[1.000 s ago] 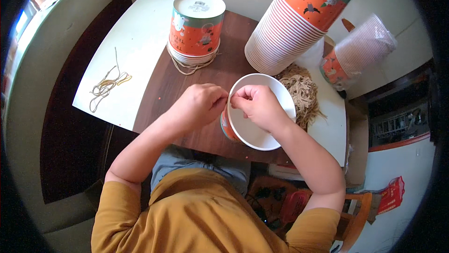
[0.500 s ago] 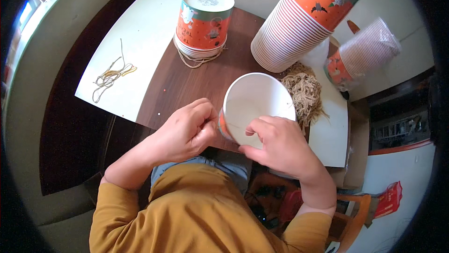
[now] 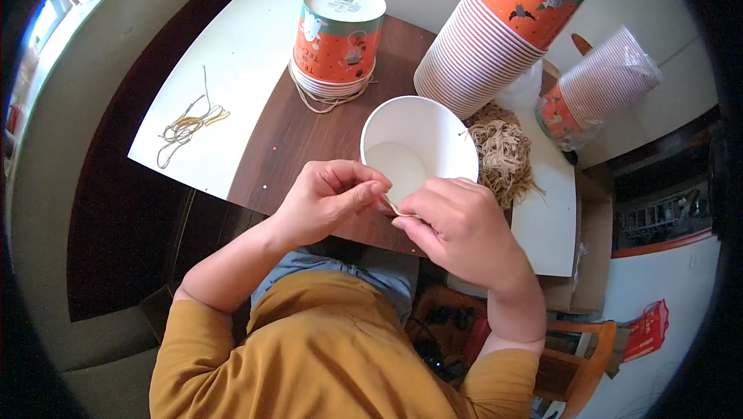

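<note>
A paper bucket (image 3: 422, 129) with a white inside stands at the table's near edge, its open mouth facing up and toward me. A short bit of tan cord (image 3: 392, 205) shows between my hands at the near side of its rim. My left hand (image 3: 329, 194) pinches at one end of this bit, thumb against fingers. My right hand (image 3: 464, 222) grips the other side with thumb and curled fingers and covers the rim's near right part. A small cord end pokes through the bucket's right inner wall.
Behind stands an upside-down orange and green bucket stack (image 3: 337, 51) with cord loops around its base. Loose cord (image 3: 190, 126) lies on the left. A tall leaning bucket stack (image 3: 480, 51), a heap of tan cords (image 3: 501, 148) and a plastic-wrapped stack (image 3: 604, 82) are on the right.
The bucket has shifted slightly away from me and left. My left hand has moved right, nearer to my right hand, and cord now shows between them. The right hand has left the bucket's mouth.
</note>
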Tool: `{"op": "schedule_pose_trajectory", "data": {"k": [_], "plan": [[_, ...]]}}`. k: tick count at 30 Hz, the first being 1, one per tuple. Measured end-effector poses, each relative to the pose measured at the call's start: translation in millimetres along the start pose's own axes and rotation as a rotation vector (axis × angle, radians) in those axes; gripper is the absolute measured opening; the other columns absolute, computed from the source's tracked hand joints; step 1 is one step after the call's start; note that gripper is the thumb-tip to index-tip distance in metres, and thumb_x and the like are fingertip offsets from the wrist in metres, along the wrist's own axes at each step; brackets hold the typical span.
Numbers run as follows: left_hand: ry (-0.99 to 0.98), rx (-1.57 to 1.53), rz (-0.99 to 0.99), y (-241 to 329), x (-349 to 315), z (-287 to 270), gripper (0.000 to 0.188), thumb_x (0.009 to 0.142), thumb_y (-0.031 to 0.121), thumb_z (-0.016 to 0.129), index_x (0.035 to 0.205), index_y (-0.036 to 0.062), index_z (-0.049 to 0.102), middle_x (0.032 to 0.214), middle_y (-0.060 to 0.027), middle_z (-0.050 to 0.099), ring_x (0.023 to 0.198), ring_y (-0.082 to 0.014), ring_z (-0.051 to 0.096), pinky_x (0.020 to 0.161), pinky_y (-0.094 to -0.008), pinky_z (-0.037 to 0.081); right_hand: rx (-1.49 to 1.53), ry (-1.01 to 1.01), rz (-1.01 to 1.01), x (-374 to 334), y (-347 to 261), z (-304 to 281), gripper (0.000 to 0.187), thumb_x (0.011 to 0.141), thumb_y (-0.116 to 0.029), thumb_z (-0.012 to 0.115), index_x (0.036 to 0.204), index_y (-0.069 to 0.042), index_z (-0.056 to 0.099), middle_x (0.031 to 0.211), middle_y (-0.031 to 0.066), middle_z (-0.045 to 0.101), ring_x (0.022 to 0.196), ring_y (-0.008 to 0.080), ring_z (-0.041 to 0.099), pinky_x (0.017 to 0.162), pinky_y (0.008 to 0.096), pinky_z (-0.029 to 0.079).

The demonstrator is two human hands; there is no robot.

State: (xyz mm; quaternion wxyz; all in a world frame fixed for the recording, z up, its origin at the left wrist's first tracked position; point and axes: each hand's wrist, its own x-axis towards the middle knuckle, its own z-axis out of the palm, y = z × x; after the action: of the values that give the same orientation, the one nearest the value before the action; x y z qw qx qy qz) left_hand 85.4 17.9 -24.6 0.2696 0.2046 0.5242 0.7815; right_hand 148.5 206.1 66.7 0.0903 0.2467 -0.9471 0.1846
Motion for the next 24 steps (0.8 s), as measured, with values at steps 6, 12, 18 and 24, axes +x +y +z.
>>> {"op": "schedule_pose_trajectory", "data": {"k": [6, 12, 18, 24], "plan": [[0.043, 0.161, -0.031, 6, -3, 7, 0.015, 0.093, 0.012, 0.061, 0.1, -0.0019, 0.063, 0.079, -0.0011, 0.066, 0.071, -0.0041, 0.058, 0.06, -0.0191, 0.048, 0.29, -0.242, -0.162, 46, 11, -16, 0.013, 0.077, -0.013, 0.069, 0.079, -0.002, 0.063, 0.072, 0.0108, 0.059, 0.065, 0.0259, 0.059, 0.059, 0.0342, 0.047], [-0.048, -0.012, -0.087, 12, -10, 3, 0.016, 0.095, 0.013, 0.058, 0.102, -0.0014, 0.063, 0.085, -0.0026, 0.067, 0.076, -0.0052, 0.061, 0.066, -0.0193, 0.05, 0.542, -0.288, 0.005, 68, 32, 13, 0.012, 0.075, -0.01, 0.069, 0.077, 0.0, 0.063, 0.072, 0.0079, 0.06, 0.067, 0.0177, 0.061, 0.06, 0.0298, 0.047], [-0.04, 0.024, -0.119, 7, -12, -15, 0.02, 0.094, 0.017, 0.063, 0.101, -0.0009, 0.064, 0.086, -0.003, 0.068, 0.08, -0.0063, 0.062, 0.069, -0.0202, 0.05, -0.086, 0.417, -0.011, 26, 17, 19, 0.02, 0.072, -0.008, 0.072, 0.09, -0.008, 0.062, 0.093, 0.0079, 0.057, 0.085, 0.0276, 0.056, 0.079, 0.0406, 0.042], [-0.095, -0.009, -0.049, 9, -7, -15, 0.018, 0.094, 0.014, 0.061, 0.103, -0.0019, 0.062, 0.09, -0.0039, 0.067, 0.082, -0.0082, 0.063, 0.076, -0.0226, 0.05, 0.447, 0.093, 0.104, 3, 17, 35, 0.025, 0.077, -0.005, 0.067, 0.102, -0.006, 0.066, 0.094, 0.0084, 0.061, 0.086, 0.0229, 0.059, 0.077, 0.0332, 0.047]]}}
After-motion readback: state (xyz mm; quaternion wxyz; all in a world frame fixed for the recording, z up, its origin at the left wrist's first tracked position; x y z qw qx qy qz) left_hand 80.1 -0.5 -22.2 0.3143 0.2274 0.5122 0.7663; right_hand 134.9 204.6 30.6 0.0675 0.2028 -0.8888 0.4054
